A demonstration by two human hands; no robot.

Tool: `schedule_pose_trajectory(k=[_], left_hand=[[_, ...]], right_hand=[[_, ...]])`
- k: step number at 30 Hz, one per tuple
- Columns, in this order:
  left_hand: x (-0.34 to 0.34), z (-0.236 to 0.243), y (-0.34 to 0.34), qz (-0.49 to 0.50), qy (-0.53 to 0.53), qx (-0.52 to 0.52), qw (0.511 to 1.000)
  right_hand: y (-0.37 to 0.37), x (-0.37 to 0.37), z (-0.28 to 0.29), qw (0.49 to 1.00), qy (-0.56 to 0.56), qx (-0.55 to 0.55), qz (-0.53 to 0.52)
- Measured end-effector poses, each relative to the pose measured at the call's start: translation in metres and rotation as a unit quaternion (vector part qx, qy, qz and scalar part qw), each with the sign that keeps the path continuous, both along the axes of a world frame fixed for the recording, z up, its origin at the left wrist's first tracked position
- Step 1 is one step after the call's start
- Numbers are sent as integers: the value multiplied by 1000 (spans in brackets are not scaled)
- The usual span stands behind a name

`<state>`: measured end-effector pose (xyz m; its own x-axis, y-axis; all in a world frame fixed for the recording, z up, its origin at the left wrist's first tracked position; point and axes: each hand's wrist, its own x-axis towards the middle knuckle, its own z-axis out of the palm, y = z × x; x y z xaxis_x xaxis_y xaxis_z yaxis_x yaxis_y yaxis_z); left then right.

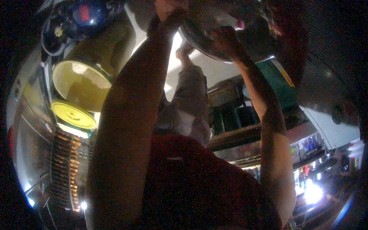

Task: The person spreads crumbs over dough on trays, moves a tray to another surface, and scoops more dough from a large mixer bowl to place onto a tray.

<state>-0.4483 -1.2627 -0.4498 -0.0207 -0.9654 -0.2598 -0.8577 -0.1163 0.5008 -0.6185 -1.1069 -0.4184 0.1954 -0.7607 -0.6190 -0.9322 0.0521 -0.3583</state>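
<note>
A wide round basin (pixel 204 52) with a dark inside stands at the top of the view, its near rim catching light. Over it is my right hand (pixel 226 41), its fingers looking curled; shadow hides anything in them. A small pink object (pixel 240 25) shows in the basin beyond that hand. My left hand (pixel 171 8) reaches to the top edge by the basin's left rim. It is partly cut off and its fingers are not clear.
A large yellowish tub (pixel 82 82) lies at the left, near a bright yellow round lid (pixel 73 114). A green box or panel (pixel 274 82) is right of the basin. Shelves with dark containers (pixel 230 103) stand at the right. My bare foot (pixel 184 50) rests on the pale floor.
</note>
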Motion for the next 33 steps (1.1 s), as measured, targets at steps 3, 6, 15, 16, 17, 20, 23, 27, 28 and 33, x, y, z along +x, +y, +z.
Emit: schedule_pose_trajectory(k=[3,6,15,16,17,20,23,27,28,33], left_hand=[[0,8,-15,-57,91,33,994],[5,-23,-6,-73,43,-95,992],[-6,19,-16,31,44,111,992],[-9,23,-17,39,63,112,991],[-11,29,-18,51,81,113,989],[-1,-3,-14,13,87,-10,996],[-3,-2,-17,0,86,36,996],[-20,54,-35,8,95,240,966],[-4,39,-26,17,61,107,992],[-4,5,-10,-7,58,-55,997]], right_hand=[[-30,16,-17,998,8,-50,-21],[-39,18,-15,992,6,-82,-97],[8,22,-50,976,-71,-163,-126],[-13,28,-60,981,-30,-145,-128],[-24,21,-64,983,-12,-150,-107],[-41,-12,-47,985,2,-166,-54],[-12,-42,-11,990,32,-136,10],[52,-43,-49,990,101,-93,-21],[38,-40,-62,990,96,-99,-13],[-28,16,-115,969,189,-148,-59]])
